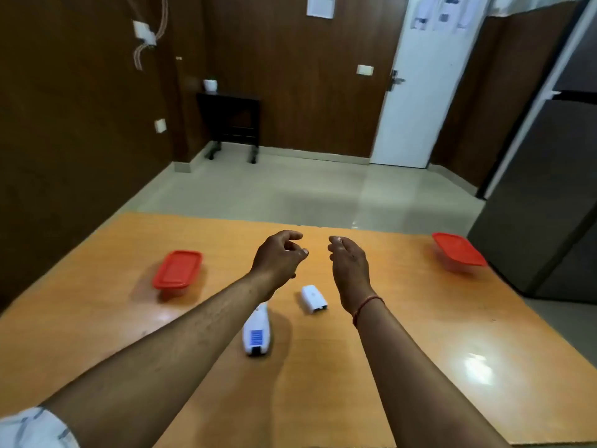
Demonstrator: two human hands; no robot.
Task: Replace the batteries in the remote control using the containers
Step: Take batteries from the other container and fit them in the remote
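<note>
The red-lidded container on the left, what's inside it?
It can't be seen. The left container sits on the table with its red lid on, covering the contents, and the clear wall below shows nothing readable. Neither hand touches it.

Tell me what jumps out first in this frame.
Two bare forearms reach over the orange table, left hand and right hand half-curled and empty. Below them lie a white remote and its loose cover. Red-lidded containers sit far left and far right, both closed.
</note>
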